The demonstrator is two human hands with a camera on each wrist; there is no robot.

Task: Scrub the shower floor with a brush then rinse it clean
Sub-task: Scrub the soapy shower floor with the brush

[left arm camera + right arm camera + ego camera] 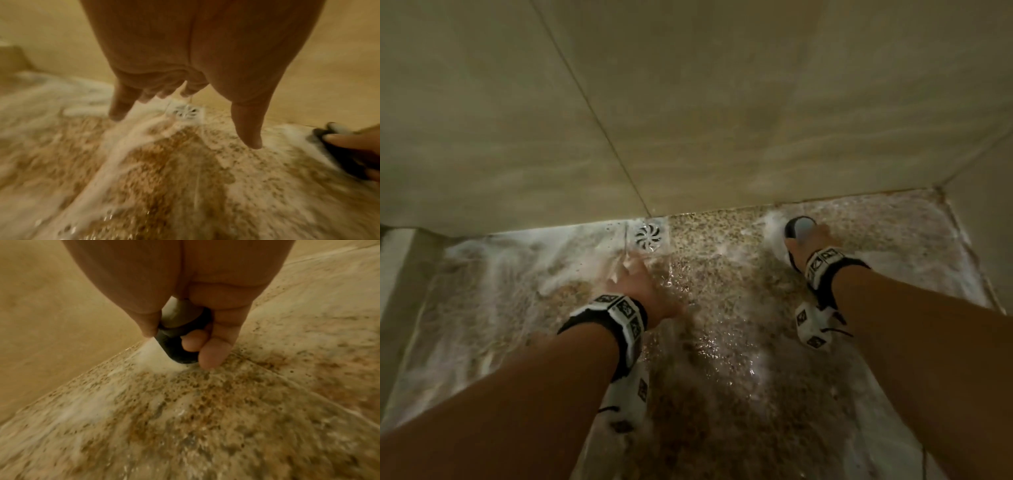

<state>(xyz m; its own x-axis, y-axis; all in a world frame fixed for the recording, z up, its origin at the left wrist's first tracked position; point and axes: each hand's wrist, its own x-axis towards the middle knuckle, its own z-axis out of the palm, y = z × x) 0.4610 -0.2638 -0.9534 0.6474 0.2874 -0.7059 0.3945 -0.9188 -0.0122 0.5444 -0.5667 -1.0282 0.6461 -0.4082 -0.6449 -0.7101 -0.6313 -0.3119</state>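
The speckled brown shower floor [722, 291] is wet and streaked with white foam. My right hand [808, 243] grips a black and grey scrub brush [799, 228] and presses it on the floor near the back wall. In the right wrist view my fingers curl round the brush [176, 337], with foam under it. My left hand [640, 284] hovers just before the metal drain [648, 236], fingers spread and relaxed, holding nothing. In the left wrist view the left hand [185, 97] hangs over the drain [186, 112], and the brush [337, 146] shows at the right edge.
A beige tiled wall [688, 102] rises right behind the drain and meets a side wall at the far right corner [941, 192]. A low ledge [400, 260] borders the floor on the left. Foam [493, 260] lies thick at the left.
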